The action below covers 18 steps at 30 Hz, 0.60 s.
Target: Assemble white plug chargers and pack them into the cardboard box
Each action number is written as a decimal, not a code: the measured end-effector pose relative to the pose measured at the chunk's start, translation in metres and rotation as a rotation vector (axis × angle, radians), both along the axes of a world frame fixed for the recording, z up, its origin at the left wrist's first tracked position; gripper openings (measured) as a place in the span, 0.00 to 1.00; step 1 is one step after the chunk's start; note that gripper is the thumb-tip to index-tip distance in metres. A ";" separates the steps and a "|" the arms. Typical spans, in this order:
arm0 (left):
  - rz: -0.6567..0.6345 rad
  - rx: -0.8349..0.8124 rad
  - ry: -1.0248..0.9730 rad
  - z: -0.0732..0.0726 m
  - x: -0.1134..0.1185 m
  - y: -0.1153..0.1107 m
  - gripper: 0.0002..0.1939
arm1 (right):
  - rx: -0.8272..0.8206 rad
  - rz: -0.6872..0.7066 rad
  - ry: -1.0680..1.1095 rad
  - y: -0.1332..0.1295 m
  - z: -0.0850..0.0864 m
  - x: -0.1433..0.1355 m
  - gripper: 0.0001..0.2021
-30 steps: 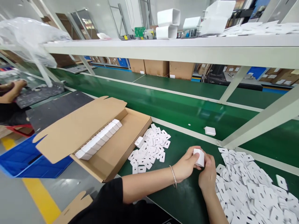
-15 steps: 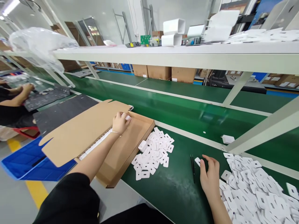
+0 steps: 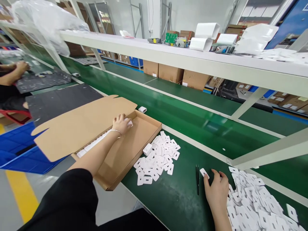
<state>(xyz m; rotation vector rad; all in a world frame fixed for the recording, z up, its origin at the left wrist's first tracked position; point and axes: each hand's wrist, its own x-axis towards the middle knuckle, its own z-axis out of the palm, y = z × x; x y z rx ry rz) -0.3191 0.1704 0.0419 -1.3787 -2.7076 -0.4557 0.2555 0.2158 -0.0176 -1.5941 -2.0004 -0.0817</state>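
My left hand [image 3: 121,124] is inside the open cardboard box [image 3: 141,126], its fingers closed around a small white plastic block [image 3: 130,123]. Under my forearm, a row of white blocks [image 3: 92,143] lines the box's left side, partly hidden. My right hand [image 3: 217,189] rests on the green bench with fingers apart and nothing gripped. By its thumb lies a single white slotted plate [image 3: 204,173]; whether they touch I cannot tell. Black tweezers [image 3: 197,179] lie just left of that plate. A large pile of white slotted plates [image 3: 257,205] spreads to the hand's right.
Beside the box lies a smaller pile of white plates [image 3: 158,157], a white block [image 3: 147,149] at its edge. Another white block [image 3: 142,109] sits past the box's far corner. A shelf post [image 3: 271,147] rises at right. A co-worker's hands [image 3: 22,67] are at far left.
The camera view has shifted and tilted. My left hand stays in the box on the white block. My right hand has drawn back slightly towards me, fingers still apart.
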 end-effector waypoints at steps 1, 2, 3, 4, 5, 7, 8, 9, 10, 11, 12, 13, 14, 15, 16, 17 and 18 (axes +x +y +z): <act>0.006 0.005 -0.031 0.002 -0.004 0.000 0.22 | -0.019 0.039 0.027 0.000 0.000 -0.001 0.27; 0.013 0.012 -0.062 0.006 -0.009 0.000 0.24 | -0.035 0.073 0.054 0.000 0.000 -0.002 0.25; 0.019 0.024 -0.092 0.010 -0.014 0.000 0.25 | -0.047 0.100 0.078 0.000 0.002 -0.003 0.24; 0.022 0.038 -0.118 0.015 -0.020 0.000 0.27 | -0.055 0.121 0.098 0.000 0.003 -0.004 0.22; 0.023 0.055 -0.137 0.021 -0.025 -0.001 0.27 | -0.055 0.138 0.110 0.000 0.005 -0.004 0.21; 0.029 0.094 -0.160 0.033 -0.032 -0.002 0.26 | -0.017 0.155 0.102 0.000 0.009 -0.005 0.19; 0.035 0.114 -0.166 0.038 -0.034 -0.003 0.24 | 0.016 0.145 0.077 -0.001 0.011 -0.005 0.19; 0.044 0.135 -0.168 0.043 -0.034 -0.004 0.21 | 0.049 0.121 0.038 -0.002 0.013 -0.004 0.19; 0.052 0.156 -0.167 0.047 -0.033 -0.004 0.19 | 0.073 0.087 -0.010 -0.002 0.014 -0.004 0.18; 0.055 0.176 -0.165 0.050 -0.031 -0.003 0.18 | 0.082 0.049 -0.059 -0.003 0.015 -0.003 0.18; 0.053 0.192 -0.164 0.052 -0.027 -0.001 0.18 | 0.074 0.015 -0.099 -0.004 0.016 -0.001 0.19; 0.046 0.203 -0.164 0.054 -0.023 0.003 0.18 | 0.053 -0.006 -0.125 -0.004 0.016 0.000 0.19; 0.033 0.210 -0.165 0.056 -0.017 0.008 0.17 | 0.027 -0.009 -0.135 -0.004 0.016 0.001 0.19; 0.017 0.210 -0.167 0.056 -0.011 0.014 0.15 | 0.003 0.000 -0.132 -0.004 0.015 0.003 0.18; -0.002 0.204 -0.169 0.057 -0.004 0.021 0.14 | -0.018 0.016 -0.119 -0.003 0.015 0.004 0.18; -0.019 0.193 -0.169 0.057 0.004 0.030 0.15 | -0.034 0.033 -0.100 -0.003 0.014 0.005 0.18; -0.034 0.178 -0.168 0.056 0.012 0.041 0.16 | -0.045 0.050 -0.080 -0.002 0.014 0.006 0.18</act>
